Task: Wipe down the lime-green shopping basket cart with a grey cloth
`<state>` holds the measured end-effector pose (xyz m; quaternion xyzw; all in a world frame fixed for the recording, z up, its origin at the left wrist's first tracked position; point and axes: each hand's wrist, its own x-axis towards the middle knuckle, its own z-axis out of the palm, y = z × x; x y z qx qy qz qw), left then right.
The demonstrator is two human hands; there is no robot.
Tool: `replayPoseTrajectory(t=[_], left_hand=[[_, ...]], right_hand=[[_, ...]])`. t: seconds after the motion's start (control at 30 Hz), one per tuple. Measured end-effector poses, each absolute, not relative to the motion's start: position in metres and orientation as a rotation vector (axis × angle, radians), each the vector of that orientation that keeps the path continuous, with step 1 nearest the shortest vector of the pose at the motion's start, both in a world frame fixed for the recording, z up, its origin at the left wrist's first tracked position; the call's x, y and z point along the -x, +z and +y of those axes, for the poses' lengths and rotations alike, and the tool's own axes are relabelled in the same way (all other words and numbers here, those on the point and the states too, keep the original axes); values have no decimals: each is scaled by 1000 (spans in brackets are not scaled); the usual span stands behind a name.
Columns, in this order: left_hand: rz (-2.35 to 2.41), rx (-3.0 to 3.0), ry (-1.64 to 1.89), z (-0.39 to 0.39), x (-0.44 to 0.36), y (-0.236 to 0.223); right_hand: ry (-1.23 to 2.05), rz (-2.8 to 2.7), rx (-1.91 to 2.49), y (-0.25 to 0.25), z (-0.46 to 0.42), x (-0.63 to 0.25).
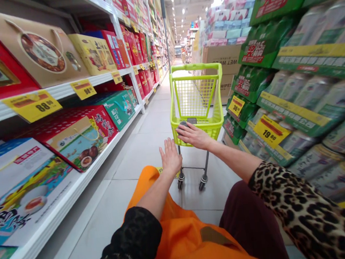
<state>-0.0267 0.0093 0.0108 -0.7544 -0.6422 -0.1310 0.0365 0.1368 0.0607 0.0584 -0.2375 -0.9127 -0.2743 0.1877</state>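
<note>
A lime-green shopping cart (197,132) with a mesh basket and grey legs stands upright on the floor in front of me. My right hand (194,136) reaches to the near edge of its basket, fingers stretched out and lying flat there. Just above those fingers a small dark grey piece (184,124) shows; I cannot tell whether it belongs to the cart. My left hand (171,158) is open at the cart's lower left, fingers apart and palm turned forward, with nothing in it. Whether it touches the cart is unclear.
Shelves (65,89) of boxed goods with yellow price tags line the left side. On the right rise stacked packs of cans (296,89). Farther on stand brown cartons (222,55) under packs of paper goods (227,22). The tiled aisle floor (153,119) runs ahead, left of the cart.
</note>
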Motion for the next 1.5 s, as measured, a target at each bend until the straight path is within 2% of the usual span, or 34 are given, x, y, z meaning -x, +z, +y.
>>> replayPoseTrajectory(t=[0.27, 0.37, 0.53, 0.63, 0.93, 1.03, 1.27, 1.37, 1.5], left_hand=[[-1926, 2370, -405, 2, 40, -2], [-1899, 2391, -421, 2, 39, 1], [-1974, 2348, -409, 9, 39, 9], [-1975, 2310, -395, 13, 42, 10], [-1915, 2301, -336, 5, 53, 4], [-1911, 2331, -338, 2, 48, 5], [-1893, 2373, -354, 2, 23, 8], [-1862, 2400, -339, 0, 15, 10], [-1810, 2419, -311, -4, 12, 6]], right_hand=[[-756, -2794, 723, -14, 49, -154], [-765, -2800, 676, -6, 46, -146], [-866, -2543, 669, 50, 60, -121], [-926, -2511, 660, 66, 71, -112], [-745, -2792, 793, -19, 53, -121], [-704, -2810, 721, -13, 45, -131], [-841, -2496, 687, 60, 54, -151], [-820, -2564, 700, 47, 56, -164], [-682, -2728, 767, -4, 48, -179]])
